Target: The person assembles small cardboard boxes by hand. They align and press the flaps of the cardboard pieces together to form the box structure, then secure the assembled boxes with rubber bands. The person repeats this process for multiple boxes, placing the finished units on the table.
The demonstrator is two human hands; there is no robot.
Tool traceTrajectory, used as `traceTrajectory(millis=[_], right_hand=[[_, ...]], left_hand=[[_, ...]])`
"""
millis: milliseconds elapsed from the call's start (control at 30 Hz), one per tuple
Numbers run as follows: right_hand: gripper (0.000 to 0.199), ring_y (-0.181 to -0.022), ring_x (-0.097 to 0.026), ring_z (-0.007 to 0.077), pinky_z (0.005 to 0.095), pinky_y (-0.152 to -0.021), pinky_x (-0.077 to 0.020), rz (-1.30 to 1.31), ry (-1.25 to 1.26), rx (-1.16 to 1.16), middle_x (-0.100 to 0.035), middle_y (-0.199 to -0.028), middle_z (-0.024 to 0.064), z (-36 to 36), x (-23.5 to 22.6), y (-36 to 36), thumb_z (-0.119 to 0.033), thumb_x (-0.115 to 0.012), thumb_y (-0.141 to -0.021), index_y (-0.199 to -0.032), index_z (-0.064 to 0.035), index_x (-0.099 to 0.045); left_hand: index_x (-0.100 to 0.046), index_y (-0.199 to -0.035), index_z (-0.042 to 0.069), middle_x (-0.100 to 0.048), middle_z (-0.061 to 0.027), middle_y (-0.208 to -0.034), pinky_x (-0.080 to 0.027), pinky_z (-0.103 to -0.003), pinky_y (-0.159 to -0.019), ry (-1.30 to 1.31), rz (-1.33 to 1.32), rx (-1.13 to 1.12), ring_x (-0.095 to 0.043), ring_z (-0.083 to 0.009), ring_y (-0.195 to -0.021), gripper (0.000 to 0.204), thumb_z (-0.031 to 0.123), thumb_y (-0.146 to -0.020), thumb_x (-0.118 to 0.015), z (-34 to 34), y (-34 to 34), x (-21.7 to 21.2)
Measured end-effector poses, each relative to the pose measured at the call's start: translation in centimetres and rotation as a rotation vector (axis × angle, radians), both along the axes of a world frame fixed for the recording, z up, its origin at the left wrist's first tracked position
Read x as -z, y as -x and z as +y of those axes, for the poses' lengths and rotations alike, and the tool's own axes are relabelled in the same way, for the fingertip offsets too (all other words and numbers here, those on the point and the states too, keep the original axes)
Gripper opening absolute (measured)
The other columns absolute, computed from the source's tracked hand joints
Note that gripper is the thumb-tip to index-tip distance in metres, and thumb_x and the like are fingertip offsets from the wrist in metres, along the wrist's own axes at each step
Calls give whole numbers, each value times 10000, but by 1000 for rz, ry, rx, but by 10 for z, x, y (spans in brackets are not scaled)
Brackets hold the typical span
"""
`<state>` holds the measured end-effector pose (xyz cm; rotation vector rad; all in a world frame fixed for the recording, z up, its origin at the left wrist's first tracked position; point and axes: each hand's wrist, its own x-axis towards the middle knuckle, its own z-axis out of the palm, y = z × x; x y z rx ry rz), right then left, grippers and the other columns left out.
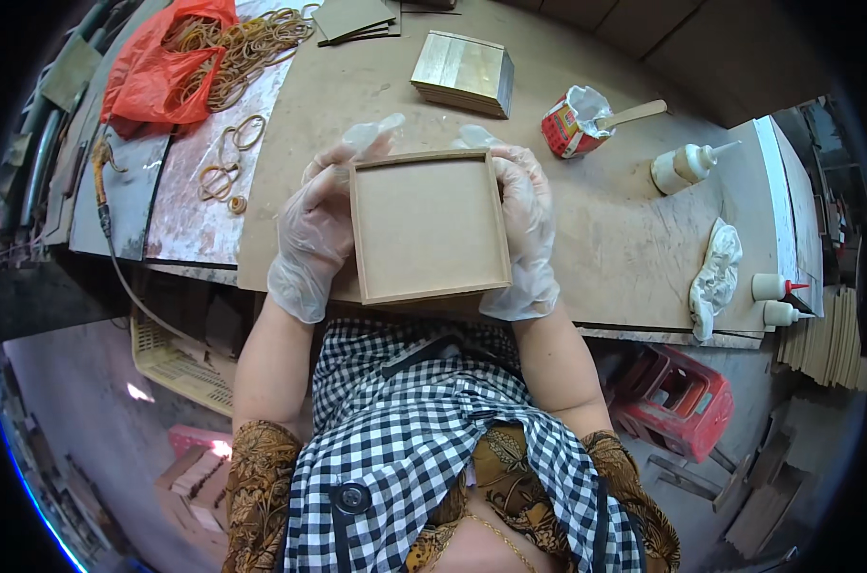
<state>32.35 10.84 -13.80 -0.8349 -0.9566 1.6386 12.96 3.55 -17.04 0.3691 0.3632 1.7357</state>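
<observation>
Between my two hands is a shallow square tray (432, 229) of brown fibreboard with low walls, its open side facing up toward me. My left hand (317, 224), in a clear plastic glove, grips the left wall. On the opposite wall my right hand (524, 220), gloved the same way, is closed with its fingers partly hidden behind the tray. The tray is held over the near edge of the worktable. Beyond it lies a stack of thin wooden panels (463, 72).
At the upper left, a red plastic bag (166, 72) spills rubber bands (262, 48). To the right stand a red-and-white pouch (577, 124) with a flat wooden stick, a glue bottle (682, 170), a crumpled white cloth (716, 272) and two small bottles (775, 286). A red stool (677, 401) is below the table.
</observation>
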Motion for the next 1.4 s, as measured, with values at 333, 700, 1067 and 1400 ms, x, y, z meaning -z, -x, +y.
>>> traceTrajectory(millis=[333,700,1067,1400], right_hand=[[216,-1065,-608,199,332,-1023,-422,51,-210,50,-668,-1123,107,10,13,-7,-117,-466,-966,-1101,-13,-598],[601,-1404,-406,263,390,-1178,-279,-238,-545,-142,-461,-1488,183,3,-39,-45,-292,-582,-979,-1443,61,-432],[610,-1259,-500,249,396,-1091,-392,-162,-250,-219,-514,-1378,160,7,-34,-36,-195,-574,-884,-1429,31,-417],[577,-1248,-524,296,417,-1087,-400,-412,-296,-335,-546,-1326,202,19,-27,-33,-222,-595,-862,-1373,23,-484]], left_hand=[[-533,-1335,21,-568,-131,-1344,-472,-397,-1043,89,552,-340,-528,-247,-1262,398,266,-1038,-434,-43,-1,25],[-566,-1017,42,-601,-48,-915,-502,-303,-877,241,675,-452,-575,-121,-887,163,6,-934,-431,4,-34,-64],[-612,-1037,11,-622,-70,-928,-528,-371,-902,328,142,-290,-606,-193,-898,169,3,-946,-470,41,-24,-83],[-612,-909,7,-594,-126,-736,-492,-541,-896,-16,-479,-214,-588,-284,-702,147,73,-960,-491,45,14,-65]])
